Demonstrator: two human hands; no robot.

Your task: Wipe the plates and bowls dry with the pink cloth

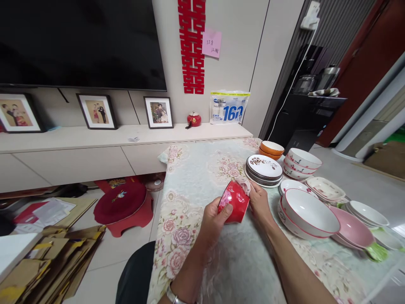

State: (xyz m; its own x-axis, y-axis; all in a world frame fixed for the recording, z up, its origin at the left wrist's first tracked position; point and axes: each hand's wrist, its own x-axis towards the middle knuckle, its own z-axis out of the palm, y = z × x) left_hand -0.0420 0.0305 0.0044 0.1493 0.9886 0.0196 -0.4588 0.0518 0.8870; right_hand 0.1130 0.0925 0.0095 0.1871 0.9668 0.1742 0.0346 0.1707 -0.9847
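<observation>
A red bowl [234,202] with pink flowers is held tilted above the table. My left hand [215,217] grips its left side, the thumb pressed on the outer wall. At the upper right of the bowl my right hand [257,200] is closed on a pale pinkish cloth [244,185], which lies against the rim. The bowl's inside faces away and is hidden. Just beyond my right hand stands a stack of white plates [265,166] with brown flower patterns.
On the flowered tablecloth [180,236], to the right, are orange bowls [272,147], stacked white bowls [303,159], large red-rimmed bowls [311,211] and a pink dish [352,226]. A red stool [122,202] and flattened cardboard [53,261] lie left. Behind is a cabinet [139,137].
</observation>
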